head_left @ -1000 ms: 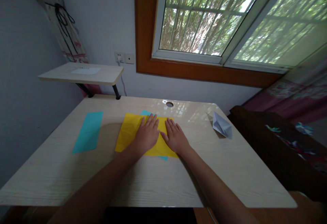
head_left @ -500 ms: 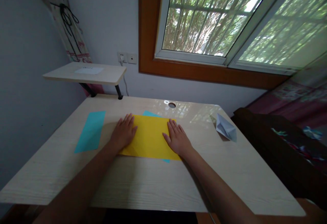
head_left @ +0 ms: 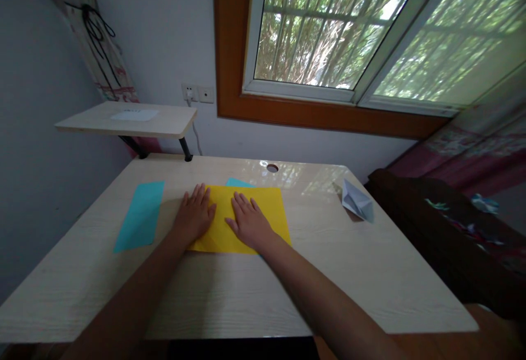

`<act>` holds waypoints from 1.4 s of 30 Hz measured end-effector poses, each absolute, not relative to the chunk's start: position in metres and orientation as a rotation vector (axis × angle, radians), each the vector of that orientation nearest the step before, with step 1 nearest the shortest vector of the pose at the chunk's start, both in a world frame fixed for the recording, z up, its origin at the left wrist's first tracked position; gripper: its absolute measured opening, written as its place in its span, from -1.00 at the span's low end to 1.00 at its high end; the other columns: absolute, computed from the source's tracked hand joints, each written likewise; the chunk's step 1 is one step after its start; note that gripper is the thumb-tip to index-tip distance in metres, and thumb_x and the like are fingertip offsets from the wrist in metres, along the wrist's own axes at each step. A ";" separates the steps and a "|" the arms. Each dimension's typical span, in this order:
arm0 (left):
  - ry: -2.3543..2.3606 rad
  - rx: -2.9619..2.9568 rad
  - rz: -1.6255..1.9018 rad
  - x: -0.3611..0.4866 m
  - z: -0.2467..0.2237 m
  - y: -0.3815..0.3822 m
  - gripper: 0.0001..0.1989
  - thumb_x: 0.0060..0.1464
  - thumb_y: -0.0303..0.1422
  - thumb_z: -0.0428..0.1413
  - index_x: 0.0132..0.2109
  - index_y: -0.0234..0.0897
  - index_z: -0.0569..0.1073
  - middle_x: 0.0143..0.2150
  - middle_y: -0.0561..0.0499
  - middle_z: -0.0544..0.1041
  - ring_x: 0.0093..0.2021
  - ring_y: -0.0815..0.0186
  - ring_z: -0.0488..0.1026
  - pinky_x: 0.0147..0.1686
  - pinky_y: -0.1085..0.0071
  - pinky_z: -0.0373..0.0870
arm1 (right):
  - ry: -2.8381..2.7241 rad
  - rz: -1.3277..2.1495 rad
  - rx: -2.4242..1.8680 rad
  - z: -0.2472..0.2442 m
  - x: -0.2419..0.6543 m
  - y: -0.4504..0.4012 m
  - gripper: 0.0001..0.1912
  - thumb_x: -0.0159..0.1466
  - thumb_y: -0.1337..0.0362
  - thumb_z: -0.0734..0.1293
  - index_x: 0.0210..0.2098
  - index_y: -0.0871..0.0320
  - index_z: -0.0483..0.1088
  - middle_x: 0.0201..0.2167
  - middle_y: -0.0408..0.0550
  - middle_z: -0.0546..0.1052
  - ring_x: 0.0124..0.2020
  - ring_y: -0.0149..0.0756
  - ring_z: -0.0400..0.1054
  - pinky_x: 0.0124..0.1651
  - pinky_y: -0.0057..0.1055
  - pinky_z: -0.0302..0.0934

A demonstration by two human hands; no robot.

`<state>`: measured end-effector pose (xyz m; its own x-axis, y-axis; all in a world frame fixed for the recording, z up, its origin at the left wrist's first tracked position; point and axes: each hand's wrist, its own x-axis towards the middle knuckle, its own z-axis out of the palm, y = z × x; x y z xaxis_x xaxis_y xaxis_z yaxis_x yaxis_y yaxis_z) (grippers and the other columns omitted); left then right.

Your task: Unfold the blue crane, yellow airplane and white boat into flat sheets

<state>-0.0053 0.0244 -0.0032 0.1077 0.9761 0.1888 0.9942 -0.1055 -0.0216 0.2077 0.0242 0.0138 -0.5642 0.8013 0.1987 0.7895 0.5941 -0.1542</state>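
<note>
And here is the yellow sheet, spread flat in the middle of the desk, long side running left to right, two hands down on it. The left hand lies palm down across the sheet's left edge, fingers nearly together and pointing away, thumb held off towards the middle. Over to the right hand: palm down too, well inside the sheet just right of centre, fingers straight and slightly apart, thumb out wide. Nothing is clamped; both simply rest flat. Between the thumbs, a strip of bare yellow.

Look under there! A blue sheet peeps out past the far edge, with a sliver showing at the near edge beside the right forearm; the rest is hidden. Out left, well apart from the left hand, a blue strip lies flat at a slant. Far right, near the desk's edge, sits a folded white paper, standing up in creases.

Further back now: the round hole by the desk's far edge, and the raised shelf at the left corner, a white slip on top, its marks too small to read. Behind it all, the barred window, green leaves beyond.
</note>
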 end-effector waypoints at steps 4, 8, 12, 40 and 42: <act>-2.007 -2.204 -0.182 -0.005 -0.005 0.024 -0.36 0.37 -0.16 -0.27 0.42 -0.48 0.12 0.50 -0.27 0.00 0.50 0.03 -0.09 0.41 -0.03 -0.18 | -2.551 0.083 -1.358 0.002 0.214 0.025 -0.24 0.46 -0.11 0.00 0.41 0.34 0.07 0.46 0.14 0.01 0.49 -0.07 -0.15 0.48 -0.05 -0.21; -2.037 -2.171 -0.165 -0.007 -0.004 0.023 -0.35 0.37 -0.13 -0.26 0.42 -0.46 0.14 0.50 -0.27 -0.01 0.49 0.01 -0.09 0.40 -0.08 -0.14 | -2.527 0.057 -1.477 0.003 0.249 0.033 -0.23 0.46 -0.11 0.00 0.42 0.35 0.05 0.46 0.15 -0.01 0.49 -0.05 -0.14 0.48 -0.05 -0.22; -2.058 -2.143 -0.149 -0.015 -0.001 0.018 -0.39 0.37 -0.15 -0.27 0.41 -0.39 0.16 0.48 -0.23 0.06 0.49 0.00 -0.06 0.38 -0.14 -0.12 | -2.494 -0.001 -1.586 0.001 0.283 0.036 -0.24 0.46 -0.09 0.00 0.44 0.33 0.01 0.46 0.16 -0.01 0.49 -0.06 -0.14 0.48 -0.04 -0.18; -1.820 -2.453 -0.302 0.060 -0.004 0.028 -0.41 0.36 -0.13 -0.18 0.40 -0.33 0.20 0.48 -0.16 0.10 0.49 0.08 -0.04 0.42 -0.03 -0.10 | -2.505 -0.059 -1.614 -0.006 0.299 0.035 -0.24 0.47 -0.08 -0.04 0.43 0.36 0.02 0.47 0.17 -0.03 0.50 -0.07 -0.17 0.48 -0.04 -0.20; -1.855 -2.415 -0.272 0.041 -0.003 0.029 -0.41 0.36 -0.14 -0.18 0.41 -0.33 0.19 0.48 -0.16 0.09 0.49 0.08 -0.06 0.42 -0.02 -0.10 | -2.505 -0.046 -1.617 -0.005 0.299 0.034 -0.24 0.46 -0.09 -0.04 0.43 0.35 0.02 0.47 0.17 -0.03 0.49 -0.07 -0.17 0.48 -0.03 -0.20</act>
<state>0.0407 0.0289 -0.0032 0.2494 0.9493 0.1913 0.9643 -0.2617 0.0416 0.2986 0.0344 -0.0049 -0.4028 0.9029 0.1504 0.9078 0.4151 -0.0606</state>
